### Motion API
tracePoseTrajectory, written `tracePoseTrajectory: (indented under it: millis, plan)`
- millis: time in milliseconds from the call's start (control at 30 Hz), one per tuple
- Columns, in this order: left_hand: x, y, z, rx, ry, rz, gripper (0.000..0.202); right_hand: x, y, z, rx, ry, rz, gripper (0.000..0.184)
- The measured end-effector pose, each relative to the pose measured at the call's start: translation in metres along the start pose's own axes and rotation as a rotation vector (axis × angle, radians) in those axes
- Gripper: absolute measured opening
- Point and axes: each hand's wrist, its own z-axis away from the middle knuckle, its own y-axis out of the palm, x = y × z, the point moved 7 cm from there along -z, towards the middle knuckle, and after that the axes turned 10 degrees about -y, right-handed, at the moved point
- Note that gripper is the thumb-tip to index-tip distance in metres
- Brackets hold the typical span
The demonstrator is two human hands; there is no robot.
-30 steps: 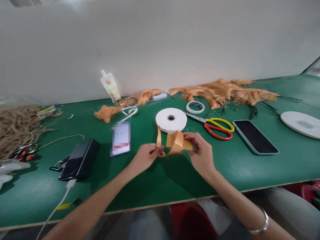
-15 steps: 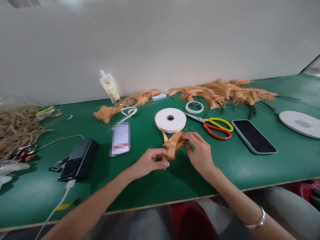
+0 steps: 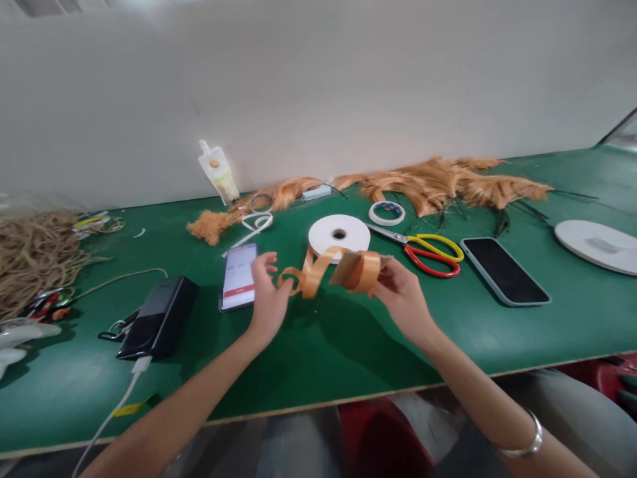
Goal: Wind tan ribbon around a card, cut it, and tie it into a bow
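Note:
My right hand [image 3: 404,300] is closed on a folded bundle of orange ribbon [image 3: 359,271], held above the green table [image 3: 348,352]. From there the ribbon curls left to my left hand [image 3: 266,297], which hooks its looped end at the thumb while the other fingers stand spread. Another strand runs back to the white spool [image 3: 339,235] lying flat just behind the hands.
Red-and-yellow scissors [image 3: 434,255], a dark phone [image 3: 505,271] and a white disc [image 3: 597,247] lie to the right. A lit phone [image 3: 239,275] and a black power bank [image 3: 159,317] lie to the left. Orange fibre [image 3: 438,180], a tape roll [image 3: 387,212] and twine [image 3: 30,252] are further off.
Both hands have risen off the table and moved apart. The left hand swung left and its fingers spread, drawing the ribbon out into a longer curl between the hands.

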Motion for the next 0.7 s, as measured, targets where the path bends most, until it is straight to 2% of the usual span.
tracePoseTrajectory:
  millis: [67,133,200,233,300,367,433,500,600,667,700]
  plan:
    - [-0.017,0.004,0.016,0.022,0.252,-0.111,0.038,0.000,0.000,0.000,-0.029,0.000,-0.032,0.020]
    - [-0.032,0.010,0.034,0.110,0.441,-0.121,0.026,0.001,0.001,0.001,-0.040,0.004,-0.045,0.024]
    - [-0.041,0.019,0.049,0.258,0.533,-0.132,0.016,0.001,0.003,0.002,-0.024,0.014,-0.039,0.023]
    - [-0.043,0.025,0.055,0.351,0.529,-0.157,0.014,0.002,0.005,0.002,-0.008,0.016,-0.032,0.020]
    - [-0.038,0.039,0.062,0.546,0.427,-0.216,0.015,0.004,0.009,0.004,0.031,0.003,0.011,0.015]
    - [-0.027,0.051,0.067,0.707,0.254,-0.235,0.027,0.009,0.012,0.006,0.068,-0.061,0.125,0.008]
    - [-0.018,0.058,0.070,0.815,0.100,-0.184,0.044,0.017,0.015,0.008,0.094,-0.181,0.301,0.006]
    - [-0.012,0.063,0.073,0.899,-0.014,-0.103,0.045,0.024,0.018,0.011,0.109,-0.321,0.470,0.010]
    - [-0.009,0.064,0.075,0.971,-0.152,0.047,0.028,0.028,0.019,0.013,0.121,-0.465,0.613,0.014]
    - [-0.010,0.060,0.070,0.934,-0.205,0.169,0.028,0.027,0.014,0.012,0.112,-0.478,0.637,0.017]
    - [-0.012,0.055,0.065,0.867,-0.221,0.238,0.028,0.026,0.011,0.010,0.102,-0.467,0.628,0.019]
